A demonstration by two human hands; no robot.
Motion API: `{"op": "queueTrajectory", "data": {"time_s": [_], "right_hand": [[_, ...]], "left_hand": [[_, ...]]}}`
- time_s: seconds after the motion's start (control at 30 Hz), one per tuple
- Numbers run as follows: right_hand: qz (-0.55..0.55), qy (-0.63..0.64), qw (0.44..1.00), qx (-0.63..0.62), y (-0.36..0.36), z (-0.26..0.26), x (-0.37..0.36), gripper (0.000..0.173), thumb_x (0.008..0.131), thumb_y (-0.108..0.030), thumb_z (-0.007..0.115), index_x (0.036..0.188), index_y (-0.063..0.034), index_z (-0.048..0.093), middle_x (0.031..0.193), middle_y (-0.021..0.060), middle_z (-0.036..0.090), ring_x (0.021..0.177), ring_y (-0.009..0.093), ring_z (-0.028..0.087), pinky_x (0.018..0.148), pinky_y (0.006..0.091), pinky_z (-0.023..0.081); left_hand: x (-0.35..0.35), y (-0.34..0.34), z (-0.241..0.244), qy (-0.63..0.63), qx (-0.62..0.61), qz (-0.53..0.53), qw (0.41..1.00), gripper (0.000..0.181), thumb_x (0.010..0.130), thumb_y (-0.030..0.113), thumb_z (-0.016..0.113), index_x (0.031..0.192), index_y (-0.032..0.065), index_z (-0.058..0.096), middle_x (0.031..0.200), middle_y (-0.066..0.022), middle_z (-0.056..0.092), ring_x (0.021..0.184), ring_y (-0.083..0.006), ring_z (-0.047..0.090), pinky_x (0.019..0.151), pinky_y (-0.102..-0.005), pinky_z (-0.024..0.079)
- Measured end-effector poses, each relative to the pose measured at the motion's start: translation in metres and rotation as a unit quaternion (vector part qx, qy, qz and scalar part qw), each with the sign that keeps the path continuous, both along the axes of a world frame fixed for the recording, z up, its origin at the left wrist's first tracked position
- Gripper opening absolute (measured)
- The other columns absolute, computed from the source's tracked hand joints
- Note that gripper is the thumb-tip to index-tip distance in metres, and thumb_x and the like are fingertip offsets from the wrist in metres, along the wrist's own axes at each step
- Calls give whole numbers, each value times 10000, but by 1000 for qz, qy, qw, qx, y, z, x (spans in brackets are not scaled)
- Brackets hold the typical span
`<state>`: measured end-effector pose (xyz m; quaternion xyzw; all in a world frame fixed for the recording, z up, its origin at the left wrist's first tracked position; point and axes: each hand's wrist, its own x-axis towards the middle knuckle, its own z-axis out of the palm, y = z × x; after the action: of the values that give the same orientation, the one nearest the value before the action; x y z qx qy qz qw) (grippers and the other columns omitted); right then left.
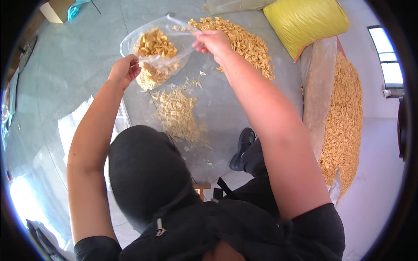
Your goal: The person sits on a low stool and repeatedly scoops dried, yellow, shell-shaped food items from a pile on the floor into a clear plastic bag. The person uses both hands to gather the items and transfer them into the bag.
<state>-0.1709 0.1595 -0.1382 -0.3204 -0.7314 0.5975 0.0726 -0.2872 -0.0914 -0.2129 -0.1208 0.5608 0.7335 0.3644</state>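
Note:
My left hand [125, 70] grips the near left edge of a clear plastic bag [186, 44], and my right hand [210, 41] pinches its right edge. The bag's mouth is spread wide between the two hands. Inside it lie golden-brown dried slices [156, 45], with paler ones showing through the plastic lower down. Just beyond my right hand, a heap of similar curled slices [248, 49] spreads on the grey floor. Nearer to me is a small pile of pale, flat flakes [178, 112], with loose bits scattered round it.
A stuffed yellow woven sack [307, 24] lies at the upper right. Along the right side a large mass of slices [344, 120] sits behind a rolled grey-beige sheet [320, 84]. Clear plastic sheets [73, 117] lie at left. A cardboard box [55, 11] stands at the upper left.

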Motion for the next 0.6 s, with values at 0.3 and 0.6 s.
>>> {"op": "queueTrajectory", "data": {"time_s": [0.3, 0.6], "right_hand": [[82, 47, 991, -100, -4, -38, 22, 212, 901, -168, 644, 1031, -1, 663, 814, 112, 704, 637, 133, 647, 553, 238, 495], [87, 79, 986, -117, 36, -18, 10, 219, 873, -145, 654, 1005, 30, 661, 744, 118, 699, 565, 138, 646, 483, 230, 469]], "left_hand": [[52, -78, 25, 3, -152, -152, 977, 164, 892, 200, 659, 980, 74, 601, 884, -12, 561, 733, -93, 543, 711, -234, 536], [31, -12, 45, -13, -221, -144, 964, 274, 887, 79, 605, 1160, 84, 579, 948, -33, 627, 813, -103, 600, 742, -277, 536]]}}
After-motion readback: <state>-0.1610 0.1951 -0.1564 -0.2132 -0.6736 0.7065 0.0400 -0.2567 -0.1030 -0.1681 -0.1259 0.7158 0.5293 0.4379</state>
